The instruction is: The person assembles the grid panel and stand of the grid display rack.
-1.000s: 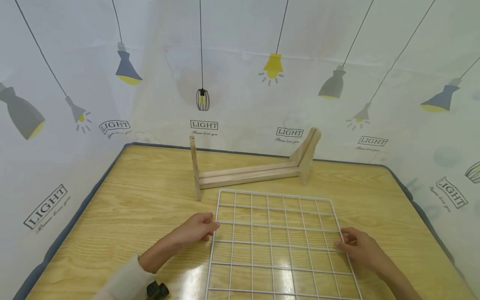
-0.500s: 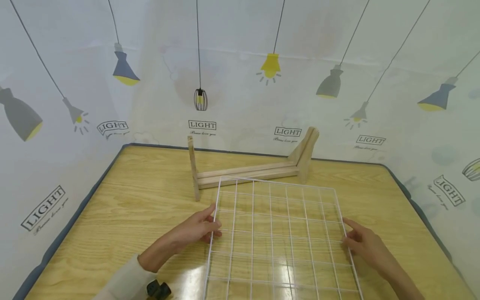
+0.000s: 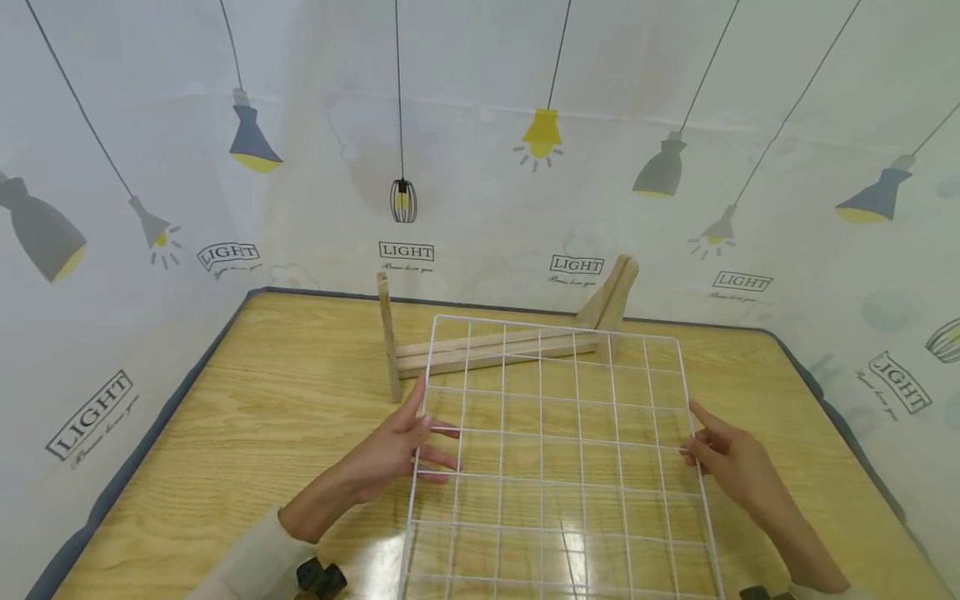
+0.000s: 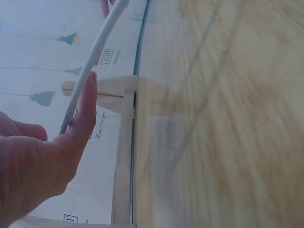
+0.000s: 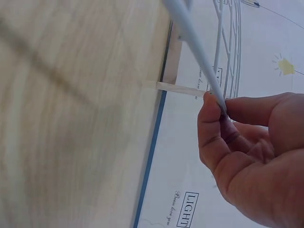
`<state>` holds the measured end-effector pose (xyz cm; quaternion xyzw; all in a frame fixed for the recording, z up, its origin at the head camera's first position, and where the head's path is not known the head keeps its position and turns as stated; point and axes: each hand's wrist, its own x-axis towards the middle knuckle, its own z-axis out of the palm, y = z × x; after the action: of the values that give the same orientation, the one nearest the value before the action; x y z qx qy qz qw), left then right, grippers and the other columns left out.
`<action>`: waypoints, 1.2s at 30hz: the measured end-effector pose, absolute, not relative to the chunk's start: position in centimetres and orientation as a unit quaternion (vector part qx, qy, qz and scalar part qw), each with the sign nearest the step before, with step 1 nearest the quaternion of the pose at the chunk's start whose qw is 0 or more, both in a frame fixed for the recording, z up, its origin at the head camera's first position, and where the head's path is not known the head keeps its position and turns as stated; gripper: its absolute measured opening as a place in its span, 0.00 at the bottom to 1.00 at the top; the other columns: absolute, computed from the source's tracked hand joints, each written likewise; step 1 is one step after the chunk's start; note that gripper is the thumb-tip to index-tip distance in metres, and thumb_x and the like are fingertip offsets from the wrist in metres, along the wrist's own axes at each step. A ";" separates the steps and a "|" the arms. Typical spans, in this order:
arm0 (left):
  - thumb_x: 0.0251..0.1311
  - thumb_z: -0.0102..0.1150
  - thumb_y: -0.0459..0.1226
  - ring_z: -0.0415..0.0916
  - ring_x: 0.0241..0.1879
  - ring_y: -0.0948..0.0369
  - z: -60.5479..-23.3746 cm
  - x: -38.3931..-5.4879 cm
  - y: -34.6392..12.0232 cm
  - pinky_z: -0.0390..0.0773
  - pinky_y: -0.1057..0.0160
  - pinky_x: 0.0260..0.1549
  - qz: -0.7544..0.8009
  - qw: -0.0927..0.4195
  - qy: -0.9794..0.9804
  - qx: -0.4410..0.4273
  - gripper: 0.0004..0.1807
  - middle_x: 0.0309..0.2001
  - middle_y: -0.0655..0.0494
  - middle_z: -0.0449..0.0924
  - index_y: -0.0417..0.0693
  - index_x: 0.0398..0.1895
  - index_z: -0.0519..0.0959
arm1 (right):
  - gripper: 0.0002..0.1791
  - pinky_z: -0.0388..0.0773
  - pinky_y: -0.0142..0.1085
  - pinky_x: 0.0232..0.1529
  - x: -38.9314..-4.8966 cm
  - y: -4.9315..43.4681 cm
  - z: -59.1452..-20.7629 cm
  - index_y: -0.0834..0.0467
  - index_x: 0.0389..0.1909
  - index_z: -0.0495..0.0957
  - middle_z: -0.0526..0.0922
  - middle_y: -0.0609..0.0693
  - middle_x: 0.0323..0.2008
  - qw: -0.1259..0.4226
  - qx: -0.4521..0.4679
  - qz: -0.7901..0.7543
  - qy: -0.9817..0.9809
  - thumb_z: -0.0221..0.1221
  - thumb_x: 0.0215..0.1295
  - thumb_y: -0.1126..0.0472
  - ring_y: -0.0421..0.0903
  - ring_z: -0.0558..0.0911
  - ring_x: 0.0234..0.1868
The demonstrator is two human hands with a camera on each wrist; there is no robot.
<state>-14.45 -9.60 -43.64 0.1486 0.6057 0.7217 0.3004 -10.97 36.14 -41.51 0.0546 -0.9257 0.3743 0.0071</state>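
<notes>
- White wire grid panel w/ square cells (image 3: 555, 450) sits centre to lower-centre of head view, held by both side edges, far edge tilted up off the light wood-grain surface (image 3: 285, 392). Near edge runs out of the bottom of the frame, so can't tell if it rests on the surface.
- Left hand (image 3: 401, 450): at panel's left rim, centre-left of head view. Thumb up along the rim wire, fingers reaching under and through the cells; clamped on the rim. Left wrist view shows the thumb (image 4: 83, 116) pressed along the white wire.
- Right hand (image 3: 723, 458): at right rim, centre-right of frame. Right wrist view shows thumb and fingers (image 5: 213, 118) pinching the rim wire, so closed on the panel.
- Pale wooden rack w/ two upright ends & low rails (image 3: 510, 337) stands behind the panel, upper centre of the surface, near the lamp-print backdrop (image 3: 480, 150). Panel's far edge overlaps it in the head view; touching or not: can't tell.
- Progress, as a judgement: panel gripped and lifted at the far end = done. Not yet on or in the rack; carrying & seating it there appears left.
</notes>
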 end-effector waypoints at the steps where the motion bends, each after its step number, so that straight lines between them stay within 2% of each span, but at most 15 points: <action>1: 0.81 0.26 0.38 0.82 0.51 0.47 -43.6 -14.5 -9.5 0.79 0.42 0.53 0.726 0.296 0.603 0.146 0.36 0.70 0.29 0.57 0.75 0.75 0.19 | 0.33 0.82 0.32 0.28 -11.1 36.1 -41.4 0.68 0.74 0.54 0.83 0.55 0.32 0.015 0.059 0.373 -0.926 0.55 0.72 0.71 0.35 0.82 0.28; 5: 0.81 0.24 0.39 0.80 0.54 0.44 -43.2 -14.8 -9.3 0.78 0.40 0.54 0.745 0.282 0.591 0.128 0.36 0.72 0.31 0.54 0.78 0.74 0.19 | 0.32 0.82 0.31 0.27 -11.6 35.9 -40.9 0.68 0.73 0.56 0.84 0.57 0.33 0.050 0.074 0.368 -0.926 0.55 0.72 0.71 0.34 0.81 0.27; 9: 0.81 0.22 0.39 0.80 0.54 0.46 -42.8 -15.0 -8.9 0.79 0.40 0.52 0.757 0.263 0.589 0.108 0.34 0.71 0.33 0.56 0.75 0.75 0.21 | 0.31 0.79 0.29 0.24 -12.0 35.5 -40.4 0.68 0.73 0.57 0.84 0.60 0.35 0.082 0.076 0.361 -0.926 0.54 0.72 0.72 0.34 0.80 0.25; 12: 0.81 0.22 0.39 0.82 0.52 0.50 -42.5 -15.1 -8.7 0.81 0.42 0.49 0.761 0.239 0.596 0.098 0.32 0.70 0.33 0.59 0.74 0.77 0.26 | 0.31 0.77 0.29 0.22 -12.3 35.2 -39.9 0.67 0.73 0.57 0.83 0.62 0.35 0.104 0.073 0.362 -0.924 0.53 0.72 0.73 0.33 0.79 0.24; 16: 0.81 0.24 0.42 0.83 0.51 0.48 -42.0 -15.3 -8.4 0.83 0.43 0.46 0.768 0.208 0.600 0.086 0.29 0.66 0.32 0.66 0.74 0.79 0.36 | 0.32 0.77 0.27 0.22 -12.6 34.8 -39.0 0.64 0.74 0.57 0.84 0.63 0.36 0.127 0.069 0.366 -0.920 0.54 0.72 0.71 0.32 0.79 0.25; 19: 0.81 0.25 0.44 0.83 0.49 0.48 -41.6 -15.5 -8.3 0.84 0.44 0.43 0.767 0.195 0.606 0.078 0.26 0.62 0.31 0.70 0.70 0.79 0.45 | 0.32 0.77 0.27 0.23 -12.7 34.7 -38.4 0.62 0.75 0.57 0.84 0.63 0.37 0.133 0.067 0.367 -0.918 0.55 0.73 0.69 0.32 0.79 0.25; 23: 0.81 0.26 0.44 0.84 0.47 0.51 -40.9 -15.6 -8.3 0.85 0.47 0.41 0.761 0.180 0.618 0.076 0.24 0.60 0.33 0.73 0.63 0.76 0.53 | 0.33 0.78 0.27 0.23 -12.9 34.4 -37.9 0.60 0.75 0.56 0.85 0.54 0.35 0.137 0.063 0.360 -0.920 0.56 0.73 0.66 0.32 0.80 0.25; 26: 0.81 0.25 0.43 0.83 0.46 0.50 -40.6 -15.7 -8.2 0.85 0.46 0.40 0.762 0.163 0.621 0.081 0.22 0.59 0.33 0.73 0.58 0.73 0.58 | 0.34 0.78 0.27 0.23 -13.0 34.0 -37.6 0.60 0.76 0.56 0.83 0.50 0.33 0.147 0.060 0.354 -0.922 0.57 0.72 0.65 0.33 0.80 0.26; 31: 0.81 0.25 0.42 0.85 0.43 0.52 -40.3 -15.7 -7.9 0.86 0.46 0.37 0.771 0.128 0.619 0.081 0.21 0.57 0.34 0.75 0.53 0.69 0.61 | 0.36 0.76 0.24 0.24 -13.2 33.1 -37.1 0.58 0.77 0.54 0.82 0.56 0.37 0.160 0.059 0.352 -0.920 0.57 0.72 0.64 0.29 0.78 0.29; 36: 0.80 0.28 0.45 0.86 0.38 0.57 -39.9 -15.6 -7.6 0.87 0.51 0.32 0.779 0.096 0.614 0.084 0.22 0.53 0.35 0.78 0.52 0.69 0.61 | 0.37 0.74 0.18 0.31 -13.2 32.6 -36.5 0.56 0.78 0.52 0.82 0.58 0.43 0.170 0.059 0.341 -0.923 0.57 0.72 0.61 0.21 0.75 0.35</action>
<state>-15.62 -7.61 -39.92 0.0835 0.6142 0.7789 0.0957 -13.24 32.58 -36.53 0.0588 -0.9229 0.3406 0.1698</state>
